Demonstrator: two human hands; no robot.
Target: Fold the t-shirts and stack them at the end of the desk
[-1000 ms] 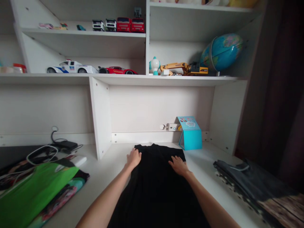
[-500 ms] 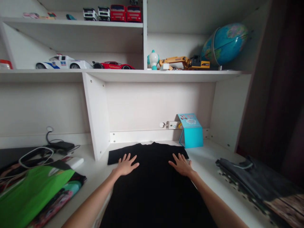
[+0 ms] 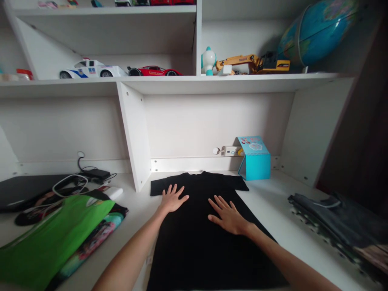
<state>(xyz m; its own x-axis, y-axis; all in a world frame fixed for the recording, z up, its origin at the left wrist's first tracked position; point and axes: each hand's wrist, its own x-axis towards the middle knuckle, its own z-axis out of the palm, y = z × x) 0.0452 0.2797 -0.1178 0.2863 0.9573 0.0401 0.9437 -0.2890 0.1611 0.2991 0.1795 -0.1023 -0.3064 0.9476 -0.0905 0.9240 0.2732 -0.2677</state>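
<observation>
A black T-shirt (image 3: 200, 246) lies spread flat on the white desk (image 3: 273, 218), its collar toward the back wall and both short sleeves out to the sides. My left hand (image 3: 172, 198) rests open on the shirt near its left shoulder, fingers spread. Flat on the shirt's upper middle lies my right hand (image 3: 227, 216), open too, with fingers stretched toward the left. Neither hand holds anything.
A green garment (image 3: 51, 238) on printed clothes lies at the left, with cables (image 3: 69, 184) and a dark laptop (image 3: 24, 192) behind. Folded dark clothes (image 3: 339, 226) sit at the right. A blue card box (image 3: 254, 159) stands by the back wall. Toy cars, an excavator and a globe fill the shelves above.
The shirt's sleeves were folded in, then spread out. My left hand opened flat. My right hand slid toward me and to the left over the fabric. The view moved closer and lower.
</observation>
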